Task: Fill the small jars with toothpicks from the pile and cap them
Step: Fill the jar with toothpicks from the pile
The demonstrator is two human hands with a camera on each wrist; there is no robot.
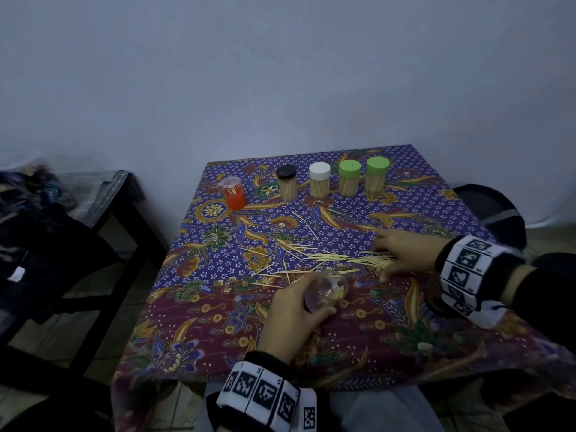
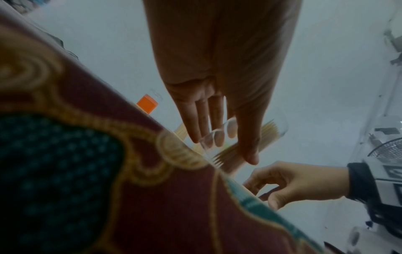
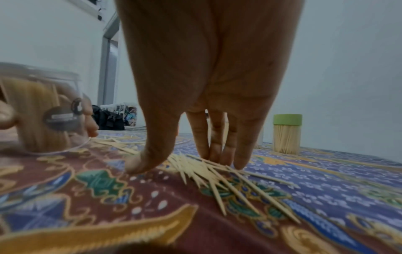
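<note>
Left hand (image 1: pixel 291 310): the grip is curled round a clear plastic jar (image 1: pixel 325 289), thumb on one side and fingers on the other. The jar is tilted, its open mouth toward the toothpick pile (image 1: pixel 352 259), and is partly filled with toothpicks. In the right wrist view the jar's rim touches the batik-patterned cloth (image 1: pixel 358 335) covering the counter.

Right hand (image 1: pixel 405 252): located just beyond and to the right of the left grip. The fingers (image 3: pixel 217 142) are straight and close together, tips pressed down on the pile; the thumb (image 3: pixel 150 154) is spread to the side, its tip on the cloth. No toothpick is pinched. The pile lies directly under this grip, with loose toothpicks scattered toward the left grip.

Far from both grips, along the back of the counter, stand five jars. From left: an uncapped jar with an orange label (image 1: pixel 233 192) holding a few toothpicks, then four full jars with a black cap (image 1: pixel 286 172), a white cap (image 1: pixel 319 170) and two green caps (image 1: pixel 350 169) (image 1: pixel 377 165).
</note>
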